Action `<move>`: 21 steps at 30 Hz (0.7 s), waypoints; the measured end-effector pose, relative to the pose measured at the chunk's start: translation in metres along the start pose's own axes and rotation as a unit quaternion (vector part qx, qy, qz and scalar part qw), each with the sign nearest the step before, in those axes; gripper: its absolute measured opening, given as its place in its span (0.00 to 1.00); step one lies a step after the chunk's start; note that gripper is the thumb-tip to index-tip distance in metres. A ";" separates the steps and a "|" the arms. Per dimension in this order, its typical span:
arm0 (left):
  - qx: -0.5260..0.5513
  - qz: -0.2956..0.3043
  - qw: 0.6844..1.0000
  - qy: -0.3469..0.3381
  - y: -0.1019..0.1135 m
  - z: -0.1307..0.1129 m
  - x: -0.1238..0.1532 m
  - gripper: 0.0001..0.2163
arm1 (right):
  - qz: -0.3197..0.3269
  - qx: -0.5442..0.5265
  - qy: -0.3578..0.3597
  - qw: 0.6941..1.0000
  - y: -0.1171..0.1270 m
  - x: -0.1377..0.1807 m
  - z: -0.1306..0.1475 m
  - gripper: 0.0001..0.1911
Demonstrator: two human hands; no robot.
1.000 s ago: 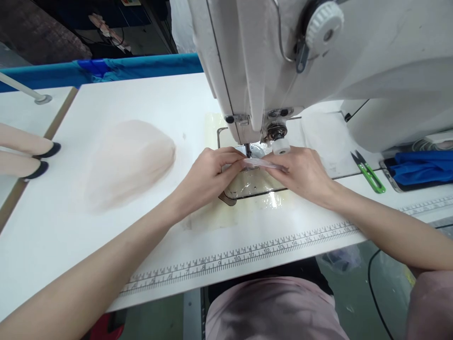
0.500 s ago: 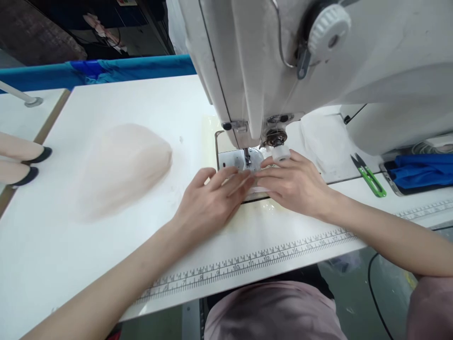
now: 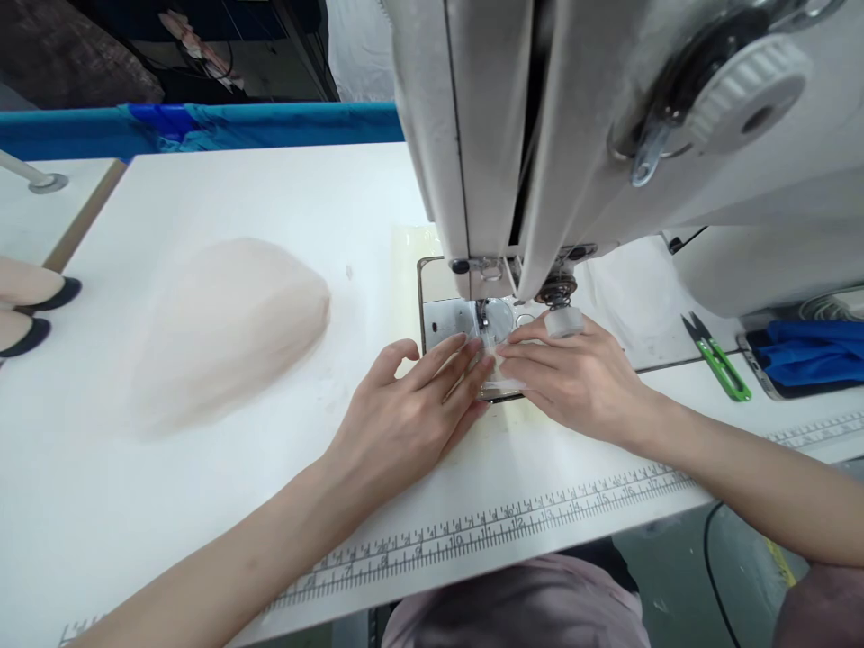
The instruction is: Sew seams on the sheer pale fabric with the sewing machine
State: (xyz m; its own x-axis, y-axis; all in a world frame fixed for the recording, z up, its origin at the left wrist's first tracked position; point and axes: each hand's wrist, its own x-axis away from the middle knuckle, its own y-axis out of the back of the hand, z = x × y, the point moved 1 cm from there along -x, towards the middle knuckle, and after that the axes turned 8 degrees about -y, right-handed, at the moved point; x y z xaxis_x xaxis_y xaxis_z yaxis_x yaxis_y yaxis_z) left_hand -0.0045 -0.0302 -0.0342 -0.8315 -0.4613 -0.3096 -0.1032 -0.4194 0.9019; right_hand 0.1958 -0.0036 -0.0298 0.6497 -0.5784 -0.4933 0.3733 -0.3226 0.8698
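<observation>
A sewing machine (image 3: 486,135) stands over a steel needle plate (image 3: 442,317), with its presser foot (image 3: 481,312) low at the plate. My left hand (image 3: 411,405) lies palm down, fingers stretched out and slightly spread, fingertips just in front of the foot. From the other side my right hand (image 3: 580,373) rests with its fingers extended side by side, close to the left fingertips. A thin, see-through whitish piece of material (image 3: 498,367) shows between the fingertips; much of it is hidden under them.
A pale sheer fabric piece (image 3: 236,333) lies on the white table (image 3: 283,504) to the left. On the right are green thread snips (image 3: 719,360), a phone (image 3: 760,364) with blue cloth (image 3: 814,351) and white fabric (image 3: 627,283). A printed ruler (image 3: 459,540) runs along the front edge.
The camera has shifted, so the machine head looks larger and farther right. Both hands sit slightly nearer to me relative to the presser foot, and the left fingers look more spread.
</observation>
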 end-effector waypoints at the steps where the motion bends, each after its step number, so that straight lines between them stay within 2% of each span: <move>1: 0.003 0.000 1.000 0.001 0.000 0.001 0.000 0.15 | 0.001 0.001 -0.001 1.000 0.000 0.000 0.000 0.16; 6: 0.020 0.007 1.000 0.006 0.000 0.005 -0.002 0.15 | -0.001 -0.001 -0.006 1.000 -0.005 0.000 -0.004 0.17; 12: 0.039 0.061 0.997 0.029 -0.003 0.013 -0.004 0.18 | -0.007 0.026 -0.006 1.000 -0.010 -0.003 -0.009 0.15; 16: 0.019 0.034 0.999 0.028 -0.004 0.011 -0.002 0.17 | 0.000 0.025 -0.017 1.000 -0.009 -0.002 -0.009 0.11; 21: 0.031 -0.011 0.999 0.030 0.000 0.004 0.000 0.15 | 0.020 0.029 -0.011 0.999 -0.008 0.001 -0.007 0.13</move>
State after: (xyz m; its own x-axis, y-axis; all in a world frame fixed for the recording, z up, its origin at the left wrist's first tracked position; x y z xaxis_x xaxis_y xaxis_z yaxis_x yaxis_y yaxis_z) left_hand -0.0063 -0.0269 -0.0332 -0.7944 -0.5001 -0.3448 -0.1550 -0.3819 0.9111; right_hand 0.1982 0.0031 -0.0371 0.6489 -0.6069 -0.4589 0.3086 -0.3413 0.8879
